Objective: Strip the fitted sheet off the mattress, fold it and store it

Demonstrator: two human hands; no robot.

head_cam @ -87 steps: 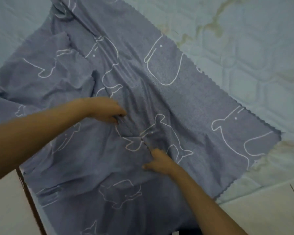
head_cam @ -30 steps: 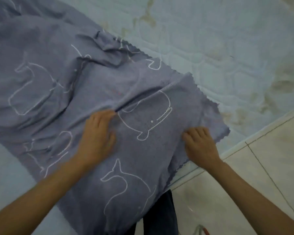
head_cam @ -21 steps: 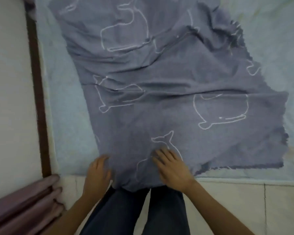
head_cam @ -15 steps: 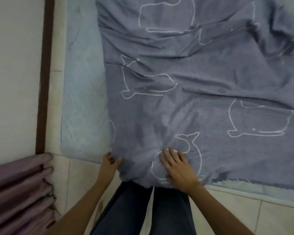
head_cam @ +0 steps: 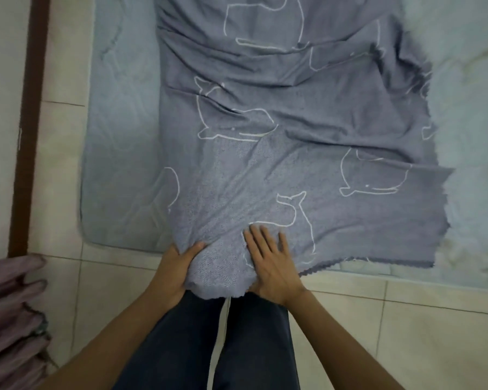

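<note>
- Lying across the mattress (head_cam: 119, 136), the sheet (head_cam: 293, 122) is seen spread out but rumpled, with folds running across its middle. It is grey-blue and printed with white whale outlines.
- The sheet's near end is drawn to the mattress's near edge, where a bunched corner hangs just past it above the tiled floor (head_cam: 406, 319).
- The mattress's left strip and near-left corner are uncovered, as is its right side beyond the sheet's zigzag edge.
- The bunched corner is gripped by the left hand (head_cam: 175, 268). The thumb is laid on top of the cloth and the fingers are hidden beneath it.
- The right hand (head_cam: 273, 266) is laid flat on the sheet at the near edge, just beside the left. Its fingers are straight and spread, nothing is grasped, and the palm is pressed on the cloth below a whale-tail outline.
- The two hands are separated by a narrow span of sheet.
- Dark trousers (head_cam: 223, 347) are seen below the hands, standing on the floor close to the mattress's near edge.
- Mauve folds of cloth (head_cam: 9, 305) are seen at the floor's left, near the mattress's near-left corner but apart from it.
- A dark brown strip (head_cam: 26, 122) runs upright left of the mattress, with a band of floor between them.
</note>
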